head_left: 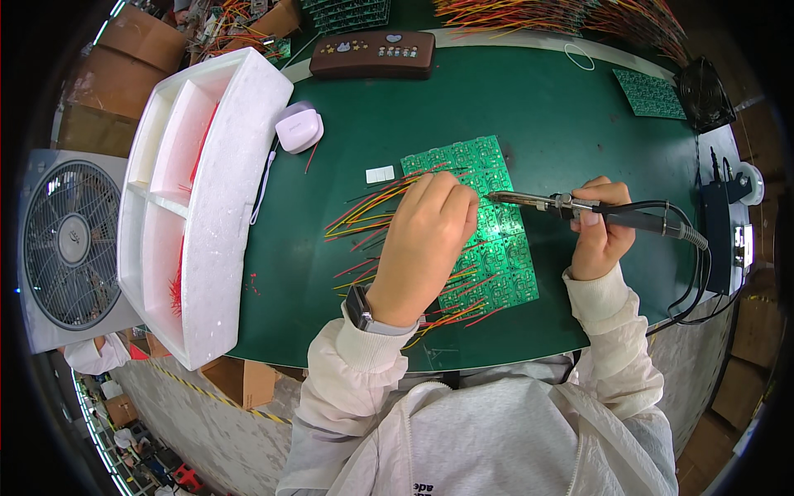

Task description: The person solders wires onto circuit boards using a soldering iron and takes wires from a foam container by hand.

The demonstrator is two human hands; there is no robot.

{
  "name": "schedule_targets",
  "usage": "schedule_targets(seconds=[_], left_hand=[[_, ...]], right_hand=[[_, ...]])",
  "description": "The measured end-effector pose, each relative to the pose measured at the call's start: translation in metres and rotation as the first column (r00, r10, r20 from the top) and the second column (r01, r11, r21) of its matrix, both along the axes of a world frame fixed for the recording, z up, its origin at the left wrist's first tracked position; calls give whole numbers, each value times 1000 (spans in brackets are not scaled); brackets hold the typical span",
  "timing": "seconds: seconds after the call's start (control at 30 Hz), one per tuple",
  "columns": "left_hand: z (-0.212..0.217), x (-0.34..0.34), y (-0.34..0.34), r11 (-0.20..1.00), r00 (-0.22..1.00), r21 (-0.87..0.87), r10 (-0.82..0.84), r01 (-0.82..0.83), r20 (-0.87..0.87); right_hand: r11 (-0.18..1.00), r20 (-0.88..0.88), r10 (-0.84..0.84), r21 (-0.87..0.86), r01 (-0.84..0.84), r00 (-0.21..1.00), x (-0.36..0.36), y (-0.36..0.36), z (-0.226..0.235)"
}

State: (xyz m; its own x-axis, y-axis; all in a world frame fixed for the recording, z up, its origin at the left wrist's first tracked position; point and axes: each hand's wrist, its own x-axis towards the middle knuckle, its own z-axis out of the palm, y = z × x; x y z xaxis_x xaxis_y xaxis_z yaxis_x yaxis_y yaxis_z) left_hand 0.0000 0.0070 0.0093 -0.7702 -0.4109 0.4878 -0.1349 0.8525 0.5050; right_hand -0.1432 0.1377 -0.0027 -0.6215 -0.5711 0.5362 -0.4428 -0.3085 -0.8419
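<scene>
A green circuit board panel (509,248) lies on the table in front of me, with red, yellow and black wires (364,207) sticking out past its left side. Over the board's upper left part is my left hand (434,231), its fingers curled together in a pinch; whatever they hold is hidden behind them. My right hand (602,227) grips a soldering iron (550,202) from the right. The iron's tip points left and sits just right of the left fingertips, at the board; whether it touches cannot be made out.
A white foam box (223,207) with red wires stands left, beside a fan (73,236). Near it lie a pale earbud case (299,131) and a white block (380,174). A brown case (372,55) and wire bundles (571,15) lie far back. The iron's cable (703,273) runs right.
</scene>
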Motion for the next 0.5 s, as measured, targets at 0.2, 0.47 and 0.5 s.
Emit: schedule_targets(seconds=[0.2, 0.47, 0.5], left_hand=[[0, 0, 0, 1000, 1000, -2, 5, -4, 6], [0, 0, 0, 1000, 1000, -13, -6, 6, -1], [0, 0, 0, 1000, 1000, -4, -5, 5, -3]], right_hand=[[1000, 64, 6, -2, -6, 998, 1, 1, 1], [1000, 32, 22, 18, -23, 999, 1, 1, 1], [1000, 27, 25, 14, -25, 999, 1, 0, 2]])
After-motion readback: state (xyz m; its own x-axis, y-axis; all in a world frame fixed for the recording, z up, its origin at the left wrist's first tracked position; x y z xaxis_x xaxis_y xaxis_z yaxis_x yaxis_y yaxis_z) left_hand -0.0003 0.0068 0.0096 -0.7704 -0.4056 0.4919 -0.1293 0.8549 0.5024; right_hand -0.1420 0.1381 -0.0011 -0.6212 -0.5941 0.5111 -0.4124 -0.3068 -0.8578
